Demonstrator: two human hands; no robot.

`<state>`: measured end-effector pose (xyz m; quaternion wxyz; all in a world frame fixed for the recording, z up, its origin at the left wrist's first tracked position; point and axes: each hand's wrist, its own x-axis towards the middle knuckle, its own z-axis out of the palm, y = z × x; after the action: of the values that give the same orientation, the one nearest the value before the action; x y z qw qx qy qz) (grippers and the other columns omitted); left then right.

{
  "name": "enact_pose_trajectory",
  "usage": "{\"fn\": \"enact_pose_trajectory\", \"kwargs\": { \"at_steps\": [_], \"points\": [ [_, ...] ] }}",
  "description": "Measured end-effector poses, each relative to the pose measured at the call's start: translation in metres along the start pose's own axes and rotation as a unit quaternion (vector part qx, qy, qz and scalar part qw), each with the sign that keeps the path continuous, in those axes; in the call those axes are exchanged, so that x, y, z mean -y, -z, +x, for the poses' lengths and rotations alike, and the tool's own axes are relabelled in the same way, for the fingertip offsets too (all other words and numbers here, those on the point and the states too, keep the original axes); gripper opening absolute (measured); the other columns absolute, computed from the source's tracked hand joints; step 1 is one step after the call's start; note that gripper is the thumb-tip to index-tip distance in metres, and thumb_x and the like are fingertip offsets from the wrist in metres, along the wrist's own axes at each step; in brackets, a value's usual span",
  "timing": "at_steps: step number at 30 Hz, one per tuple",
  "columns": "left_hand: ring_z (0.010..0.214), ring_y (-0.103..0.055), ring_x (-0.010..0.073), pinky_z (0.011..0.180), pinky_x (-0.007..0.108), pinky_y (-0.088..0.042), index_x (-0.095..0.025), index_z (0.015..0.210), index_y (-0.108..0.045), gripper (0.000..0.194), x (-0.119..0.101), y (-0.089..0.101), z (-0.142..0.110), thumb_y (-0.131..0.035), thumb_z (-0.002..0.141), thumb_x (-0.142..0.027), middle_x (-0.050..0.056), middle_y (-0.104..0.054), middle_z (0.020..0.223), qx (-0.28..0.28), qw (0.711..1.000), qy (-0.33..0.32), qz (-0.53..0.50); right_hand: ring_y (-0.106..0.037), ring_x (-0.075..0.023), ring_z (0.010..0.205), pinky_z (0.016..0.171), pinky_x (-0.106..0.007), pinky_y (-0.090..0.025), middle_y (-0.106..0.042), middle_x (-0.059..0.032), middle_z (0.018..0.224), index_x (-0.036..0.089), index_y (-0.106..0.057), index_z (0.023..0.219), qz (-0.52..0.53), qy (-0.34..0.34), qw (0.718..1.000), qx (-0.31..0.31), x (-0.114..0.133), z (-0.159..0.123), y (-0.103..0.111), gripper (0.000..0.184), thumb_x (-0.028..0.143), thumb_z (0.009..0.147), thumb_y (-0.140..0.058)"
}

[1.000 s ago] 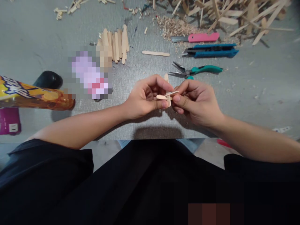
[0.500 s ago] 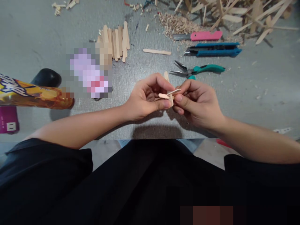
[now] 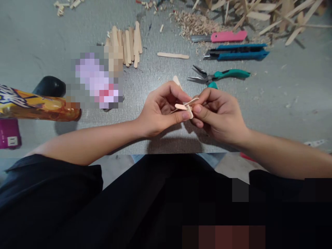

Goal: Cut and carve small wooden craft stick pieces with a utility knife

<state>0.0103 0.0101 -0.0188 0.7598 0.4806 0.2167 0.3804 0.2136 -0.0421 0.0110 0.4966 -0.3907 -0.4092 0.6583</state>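
Observation:
Close to the table's near edge, my left hand (image 3: 163, 109) and my right hand (image 3: 220, 112) meet over a small cluster of crossed wooden craft sticks (image 3: 190, 111). The left thumb and forefinger pinch the cluster from one side. From the other side, the right thumb and fingers grip it. One stick end pokes up behind the left forefinger, and the joint between the sticks is partly hidden by my fingers. Just beyond the right hand lie needle-nose pliers (image 3: 230, 73) with green handles, jaws apart. A single craft stick (image 3: 173, 55) rests farther off.
A row of craft sticks (image 3: 127, 46) lies left of centre beside a blurred purple item (image 3: 95, 77). A pink cutter (image 3: 228, 36), a blue cutter (image 3: 241, 52), wood shavings (image 3: 194, 24) and a stick pile (image 3: 282, 17) fill the back right. A yellow bottle (image 3: 38, 105) is at left.
The crossed sticks have turned slightly between my fingers; the end behind the left forefinger has swung left. Both hands stay almost in place.

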Motion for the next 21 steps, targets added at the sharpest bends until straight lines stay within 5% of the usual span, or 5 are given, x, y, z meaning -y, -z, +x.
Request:
{"fn": "enact_pose_trajectory", "kwargs": {
  "at_steps": [6, 11, 18, 21],
  "points": [
    [0.087, -0.087, 0.0161, 0.076, 0.028, -0.070, -0.025, 0.112, -0.070, 0.054, 0.010, 0.002, -0.004, -0.107, 0.086, -0.054, -0.002, -0.080, 0.101, 0.020, 0.992, -0.108, 0.067, -0.051, -0.0091, 0.051, 0.051, -0.028, -0.048, -0.076, 0.0040, 0.078, 0.026, -0.072, 0.088, 0.016, -0.012, 1.000, 0.002, -0.003, 0.000, -0.001, 0.042, 0.048, 0.090, -0.107],
    [0.081, -0.088, 0.0192, 0.065, 0.027, -0.066, -0.025, 0.119, -0.071, 0.066, 0.023, 0.003, -0.007, -0.113, 0.077, -0.054, -0.002, -0.077, 0.102, 0.019, 0.987, -0.150, 0.059, -0.055, -0.0097, 0.052, 0.056, -0.027, -0.052, -0.074, 0.0047, 0.074, 0.025, -0.073, 0.091, 0.038, -0.009, 0.999, 0.015, -0.005, -0.001, -0.002, 0.036, 0.041, 0.093, -0.105],
    [0.062, -0.073, 0.0088, 0.049, 0.021, -0.048, -0.026, 0.114, -0.078, 0.057, 0.020, -0.001, -0.010, -0.114, 0.076, -0.048, -0.003, -0.078, 0.090, -0.013, 0.989, -0.133, 0.061, -0.056, -0.0113, 0.054, 0.054, -0.027, -0.053, -0.072, 0.0042, 0.073, 0.026, -0.070, 0.091, 0.020, -0.024, 1.000, 0.005, -0.007, 0.000, -0.001, 0.045, 0.050, 0.089, -0.108],
    [0.066, -0.077, 0.0104, 0.051, 0.020, -0.050, -0.028, 0.113, -0.078, 0.049, 0.015, -0.005, -0.011, -0.113, 0.080, -0.038, -0.003, -0.082, 0.091, -0.004, 0.989, -0.141, 0.044, -0.055, -0.0109, 0.054, 0.054, -0.028, -0.053, -0.073, 0.0032, 0.077, 0.025, -0.070, 0.092, 0.027, -0.024, 0.999, 0.011, -0.007, 0.001, 0.000, 0.046, 0.051, 0.088, -0.109]
  ]
}}
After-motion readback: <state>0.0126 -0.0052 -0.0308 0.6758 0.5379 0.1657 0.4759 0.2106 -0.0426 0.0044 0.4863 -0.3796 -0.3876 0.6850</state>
